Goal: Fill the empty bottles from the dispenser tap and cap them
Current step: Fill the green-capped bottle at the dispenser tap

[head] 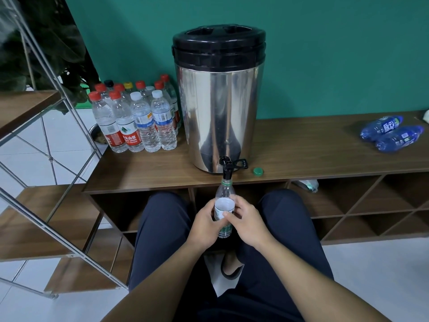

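Observation:
A steel dispenser (219, 112) with a black lid stands on the wooden shelf top (301, 154). Its black tap (226, 168) hangs over the front edge. Under the tap I hold a clear bottle (224, 203) upright, its open neck right at the spout. My left hand (204, 225) grips the bottle from the left and my right hand (246, 220) grips it from the right, thumb across the white label. A green cap (258, 171) lies on the shelf top just right of the tap.
Several capped bottles (137, 119) stand in a cluster left of the dispenser. Two blue bottles (392, 133) lie on their sides at the far right. A crumpled bottle (306, 184) lies in a cubby below. A metal-framed shelf (34, 145) stands at the left.

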Action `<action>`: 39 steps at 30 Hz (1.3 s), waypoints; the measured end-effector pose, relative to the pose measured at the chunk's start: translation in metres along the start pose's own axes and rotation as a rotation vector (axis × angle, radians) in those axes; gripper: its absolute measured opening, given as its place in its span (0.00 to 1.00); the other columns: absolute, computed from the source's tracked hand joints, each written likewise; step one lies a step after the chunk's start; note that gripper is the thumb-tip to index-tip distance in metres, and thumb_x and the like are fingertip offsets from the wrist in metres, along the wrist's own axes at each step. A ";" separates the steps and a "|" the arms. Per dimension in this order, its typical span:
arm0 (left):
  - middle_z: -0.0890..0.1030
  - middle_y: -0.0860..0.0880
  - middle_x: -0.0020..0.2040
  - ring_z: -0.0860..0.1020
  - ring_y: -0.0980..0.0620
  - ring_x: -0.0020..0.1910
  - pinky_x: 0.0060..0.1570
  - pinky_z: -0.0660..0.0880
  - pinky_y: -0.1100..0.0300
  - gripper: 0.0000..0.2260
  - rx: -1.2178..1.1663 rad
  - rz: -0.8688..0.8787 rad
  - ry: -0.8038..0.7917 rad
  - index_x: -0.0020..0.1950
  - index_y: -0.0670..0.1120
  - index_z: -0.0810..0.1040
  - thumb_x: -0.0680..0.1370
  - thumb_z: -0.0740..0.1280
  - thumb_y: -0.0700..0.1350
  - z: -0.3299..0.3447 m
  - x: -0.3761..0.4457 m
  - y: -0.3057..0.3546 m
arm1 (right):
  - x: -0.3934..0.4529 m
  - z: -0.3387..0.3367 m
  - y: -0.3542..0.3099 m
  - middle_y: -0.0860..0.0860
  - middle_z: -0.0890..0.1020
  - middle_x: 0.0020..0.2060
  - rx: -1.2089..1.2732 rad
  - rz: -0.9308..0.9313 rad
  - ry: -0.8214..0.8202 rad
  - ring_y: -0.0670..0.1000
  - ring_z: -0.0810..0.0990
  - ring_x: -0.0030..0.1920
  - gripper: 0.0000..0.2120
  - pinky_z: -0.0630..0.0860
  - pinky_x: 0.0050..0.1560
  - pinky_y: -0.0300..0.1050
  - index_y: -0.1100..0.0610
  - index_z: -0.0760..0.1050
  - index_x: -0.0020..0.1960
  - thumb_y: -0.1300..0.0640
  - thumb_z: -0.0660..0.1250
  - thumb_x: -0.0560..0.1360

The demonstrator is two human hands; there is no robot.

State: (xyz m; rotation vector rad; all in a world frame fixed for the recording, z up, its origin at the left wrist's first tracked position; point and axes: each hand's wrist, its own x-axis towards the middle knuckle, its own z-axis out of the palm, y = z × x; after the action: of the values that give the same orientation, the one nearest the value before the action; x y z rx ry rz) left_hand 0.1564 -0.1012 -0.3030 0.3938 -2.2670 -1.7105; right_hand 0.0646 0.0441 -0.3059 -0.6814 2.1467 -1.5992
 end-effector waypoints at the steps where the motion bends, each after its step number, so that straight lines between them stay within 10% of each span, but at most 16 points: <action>1: 0.87 0.58 0.63 0.84 0.57 0.63 0.65 0.79 0.60 0.21 -0.002 0.001 0.000 0.72 0.55 0.81 0.81 0.79 0.41 0.000 0.000 0.000 | 0.000 0.000 0.000 0.40 0.87 0.63 -0.001 -0.001 0.002 0.42 0.85 0.67 0.24 0.79 0.74 0.50 0.49 0.78 0.75 0.62 0.76 0.82; 39: 0.87 0.58 0.62 0.85 0.57 0.63 0.68 0.81 0.53 0.21 -0.006 0.002 0.019 0.70 0.55 0.82 0.80 0.79 0.40 0.002 0.000 0.001 | -0.002 0.002 -0.002 0.42 0.87 0.65 0.046 -0.002 0.014 0.45 0.85 0.67 0.25 0.80 0.72 0.51 0.46 0.78 0.74 0.63 0.77 0.81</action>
State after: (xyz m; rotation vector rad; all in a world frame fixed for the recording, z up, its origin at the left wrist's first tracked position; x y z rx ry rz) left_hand 0.1560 -0.0991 -0.3022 0.4046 -2.2473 -1.7050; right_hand 0.0677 0.0435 -0.3040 -0.6596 2.1128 -1.6537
